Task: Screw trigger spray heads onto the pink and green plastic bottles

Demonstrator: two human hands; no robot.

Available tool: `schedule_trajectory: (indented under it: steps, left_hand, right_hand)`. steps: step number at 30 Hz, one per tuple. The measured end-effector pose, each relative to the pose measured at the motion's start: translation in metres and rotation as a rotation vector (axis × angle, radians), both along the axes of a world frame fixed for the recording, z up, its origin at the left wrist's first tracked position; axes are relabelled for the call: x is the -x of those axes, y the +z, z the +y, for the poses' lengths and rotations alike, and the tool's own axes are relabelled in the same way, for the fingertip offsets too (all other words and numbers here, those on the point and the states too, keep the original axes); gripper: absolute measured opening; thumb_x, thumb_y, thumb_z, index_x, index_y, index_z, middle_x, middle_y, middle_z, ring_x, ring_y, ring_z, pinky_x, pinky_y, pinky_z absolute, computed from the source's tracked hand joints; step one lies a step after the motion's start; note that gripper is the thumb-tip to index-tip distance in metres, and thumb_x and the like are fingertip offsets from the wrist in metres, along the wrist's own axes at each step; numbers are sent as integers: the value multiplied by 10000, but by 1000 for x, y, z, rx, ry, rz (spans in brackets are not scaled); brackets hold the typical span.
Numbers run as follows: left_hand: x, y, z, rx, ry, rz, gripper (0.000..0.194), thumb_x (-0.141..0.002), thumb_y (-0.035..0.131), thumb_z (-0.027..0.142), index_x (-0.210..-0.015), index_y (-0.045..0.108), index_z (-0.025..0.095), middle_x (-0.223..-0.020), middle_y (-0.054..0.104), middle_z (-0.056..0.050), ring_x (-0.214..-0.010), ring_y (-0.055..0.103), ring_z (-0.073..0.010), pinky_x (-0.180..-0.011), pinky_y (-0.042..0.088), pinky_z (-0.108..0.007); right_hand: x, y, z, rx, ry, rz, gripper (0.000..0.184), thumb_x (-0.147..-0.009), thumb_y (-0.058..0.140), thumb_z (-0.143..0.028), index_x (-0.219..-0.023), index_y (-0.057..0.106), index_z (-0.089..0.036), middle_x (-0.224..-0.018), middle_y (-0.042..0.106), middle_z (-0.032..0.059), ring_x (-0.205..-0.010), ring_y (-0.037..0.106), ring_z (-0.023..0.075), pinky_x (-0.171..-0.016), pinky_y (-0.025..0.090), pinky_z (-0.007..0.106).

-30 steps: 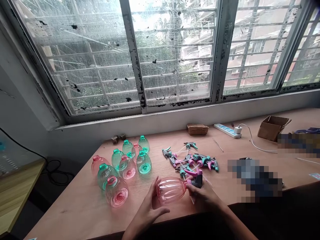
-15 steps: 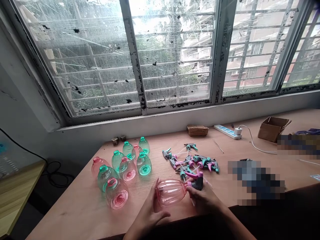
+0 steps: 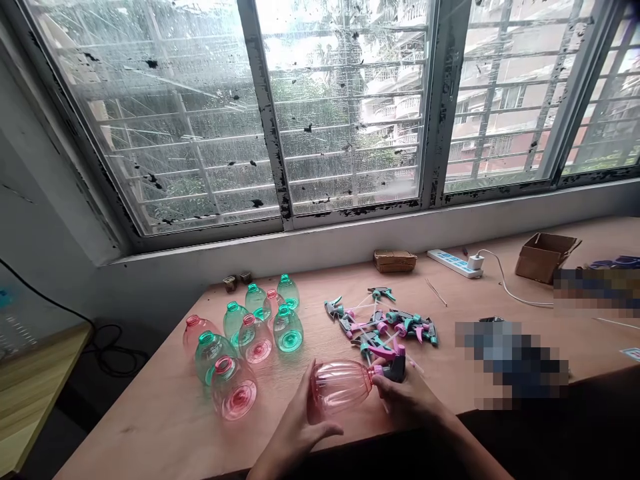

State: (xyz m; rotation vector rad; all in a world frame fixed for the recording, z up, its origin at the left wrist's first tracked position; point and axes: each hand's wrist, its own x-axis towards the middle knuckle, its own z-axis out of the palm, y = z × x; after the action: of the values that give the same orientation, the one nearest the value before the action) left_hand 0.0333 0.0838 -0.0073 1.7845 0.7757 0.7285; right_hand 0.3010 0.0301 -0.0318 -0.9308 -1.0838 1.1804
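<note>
Pink bottle (image 3: 343, 385): on its side between the hands, base to the left, neck to the right; can't tell if it touches the table (image 3: 150, 413)
Left hand (image 3: 300, 433): cupped on the base, fingers along it, thumb spread off; not clenched
Right hand (image 3: 410, 395): grasping the spray head (image 3: 396, 367) by the neck; some fingers hidden
Joint: spray head at the bottle mouth; can't tell how tight the thread is
Handling: keep neck and collar on one axis, turn from the collar rather than the trigger, left palm as backstop; light squeeze, thin wall probably flexes. If it binds, back off and reseat, likely cross-threaded
Loose sprayers (image 3: 410, 325): heap just beyond the right hand, tubes crossing; could snag a knuckle or the trigger, so work nearer the body
Standing bottles (image 3: 235, 393): pink and green group, left of and beyond the left hand; keep that elbow in, they look easy to tip
Table edge: just on the wearer's side of both hands, drop beyond it
Room: wood surface shows between left hand and standing bottles, best side for a small shift
Blurred item (image 3: 515, 367): right of the right hand, well apart
</note>
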Motion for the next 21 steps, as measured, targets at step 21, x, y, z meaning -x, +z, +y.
schedule_trajectory:
  steps: [21]
  left_hand:
    - [5, -5, -1, -15, -9, 32, 862, -914, 630, 462, -1589, 149, 228, -1666, 255, -131, -1520, 265, -324, -1261, 176, -526]
  right_hand:
    - [0, -3, 2, 0, -11, -10, 371, -758, 827, -460, -868, 622, -170, -545, 620, -36, -416, 518, 102, -422, 449, 218]
